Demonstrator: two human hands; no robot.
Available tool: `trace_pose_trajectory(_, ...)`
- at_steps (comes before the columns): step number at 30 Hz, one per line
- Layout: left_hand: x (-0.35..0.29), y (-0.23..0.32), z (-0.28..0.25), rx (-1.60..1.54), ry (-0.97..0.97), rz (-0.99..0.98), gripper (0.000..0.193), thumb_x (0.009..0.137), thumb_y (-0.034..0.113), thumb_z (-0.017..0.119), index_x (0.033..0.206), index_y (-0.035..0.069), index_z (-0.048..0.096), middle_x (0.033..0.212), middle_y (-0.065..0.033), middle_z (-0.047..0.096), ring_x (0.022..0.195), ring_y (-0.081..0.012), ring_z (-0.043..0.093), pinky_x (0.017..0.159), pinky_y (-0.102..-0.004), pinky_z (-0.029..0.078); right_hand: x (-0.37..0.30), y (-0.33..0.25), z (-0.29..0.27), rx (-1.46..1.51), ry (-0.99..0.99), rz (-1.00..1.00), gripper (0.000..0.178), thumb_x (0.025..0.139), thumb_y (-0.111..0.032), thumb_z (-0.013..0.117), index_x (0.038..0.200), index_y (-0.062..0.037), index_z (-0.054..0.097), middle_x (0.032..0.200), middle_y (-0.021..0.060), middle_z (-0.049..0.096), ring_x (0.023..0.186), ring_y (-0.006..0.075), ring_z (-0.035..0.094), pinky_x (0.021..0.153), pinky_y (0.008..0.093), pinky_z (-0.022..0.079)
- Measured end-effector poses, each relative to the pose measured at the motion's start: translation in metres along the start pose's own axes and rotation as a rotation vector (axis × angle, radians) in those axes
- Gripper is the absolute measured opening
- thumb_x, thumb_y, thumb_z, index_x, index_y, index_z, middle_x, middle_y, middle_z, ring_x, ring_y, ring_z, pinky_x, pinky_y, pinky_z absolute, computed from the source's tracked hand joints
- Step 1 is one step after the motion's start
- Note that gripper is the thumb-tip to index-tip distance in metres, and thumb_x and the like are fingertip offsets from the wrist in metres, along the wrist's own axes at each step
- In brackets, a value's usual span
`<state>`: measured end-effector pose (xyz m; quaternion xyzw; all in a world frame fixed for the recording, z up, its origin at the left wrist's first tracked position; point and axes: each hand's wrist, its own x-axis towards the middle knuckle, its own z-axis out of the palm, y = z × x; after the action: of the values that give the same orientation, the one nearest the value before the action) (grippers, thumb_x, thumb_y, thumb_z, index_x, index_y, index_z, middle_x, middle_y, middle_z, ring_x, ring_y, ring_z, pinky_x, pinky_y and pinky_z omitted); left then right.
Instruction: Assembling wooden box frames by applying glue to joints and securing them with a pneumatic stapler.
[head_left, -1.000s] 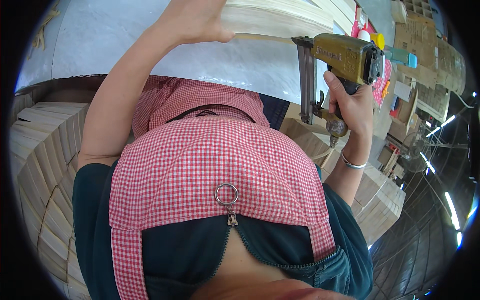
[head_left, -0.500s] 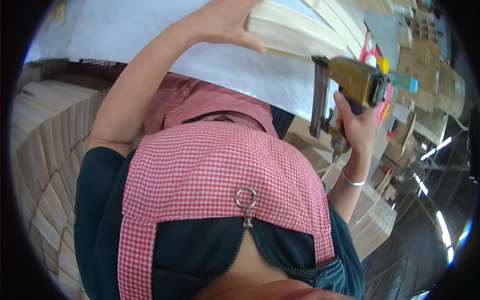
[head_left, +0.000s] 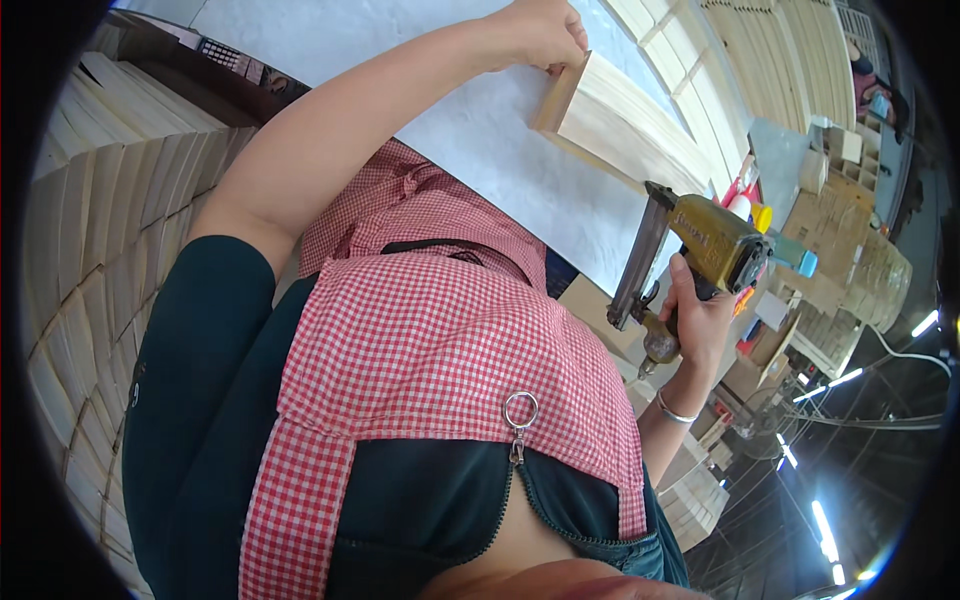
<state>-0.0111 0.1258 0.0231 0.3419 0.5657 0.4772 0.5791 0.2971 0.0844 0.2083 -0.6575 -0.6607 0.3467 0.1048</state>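
My left hand [head_left: 545,32] is closed, its fingertips pinching the upper corner of a pale wooden box [head_left: 632,122] near its end board. The box lies on the grey-white tabletop [head_left: 430,110], and its underside is hidden. In my right hand [head_left: 703,318] is a yellow-and-black nail gun [head_left: 715,238], gripped by the handle. The gun's nose points at the near right end of the box. I cannot tell whether nose and wood touch.
Stacked wooden boards [head_left: 110,200] rise on my left. More pale wooden pieces [head_left: 680,60] are lined up beyond the box. Cardboard boxes [head_left: 835,225] and a bottle with a blue cap [head_left: 795,257] stand on the right. A person [head_left: 875,90] is visible far off.
My left hand has gone from spread at the box's end to pinching its corner. The nail gun has shifted slightly left and down in view. The view has turned somewhat.
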Motion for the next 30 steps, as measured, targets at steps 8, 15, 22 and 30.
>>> trace_pose_trajectory(8,0.009,0.021,0.005,0.965,0.129,0.227,0.015,0.079,0.013,0.067,0.078,0.001,0.075,0.087,-0.0193,0.071,0.072,-0.0355,0.066,0.068,-0.0386,0.056,0.002,0.002,-0.003,-0.017,0.013,0.041,0.025,0.09,-0.013,0.077,0.102,0.0036,0.063,0.062,0.0044,0.058,0.04,0.0105,0.049,0.036,0.0235,0.039)
trace_pose_trajectory(15,0.0,-0.001,-0.014,0.813,-0.149,0.227,0.036,0.078,0.023,0.071,0.106,0.0,0.067,0.109,-0.0233,0.063,0.102,-0.0404,0.059,0.092,-0.0436,0.049,0.006,0.005,-0.002,-0.032,0.012,-0.005,0.025,0.091,-0.015,0.076,0.103,0.0026,0.063,0.059,0.0033,0.057,0.04,0.0102,0.048,0.037,0.0227,0.039)
trace_pose_trajectory(22,-0.056,-0.022,-0.007,0.45,-0.121,0.734,0.096,0.072,0.031,0.082,0.149,0.0,0.034,0.148,-0.0214,0.04,0.134,-0.0369,0.042,0.116,-0.0444,0.036,-0.011,-0.015,0.007,0.023,-0.053,-0.003,0.023,0.092,-0.018,0.076,0.1,0.0014,0.066,0.057,0.002,0.056,0.042,0.0107,0.049,0.04,0.022,0.04)
trace_pose_trajectory(30,-0.054,-0.016,-0.003,0.314,-0.199,0.59,0.097,0.066,0.023,0.084,0.146,0.001,0.035,0.139,-0.0211,0.043,0.128,-0.0369,0.046,0.114,-0.0428,0.038,-0.018,-0.033,0.037,0.036,-0.165,-0.039,0.028,0.088,-0.014,0.081,0.104,0.0024,0.065,0.068,0.0044,0.064,0.045,0.0109,0.053,0.04,0.0221,0.039)
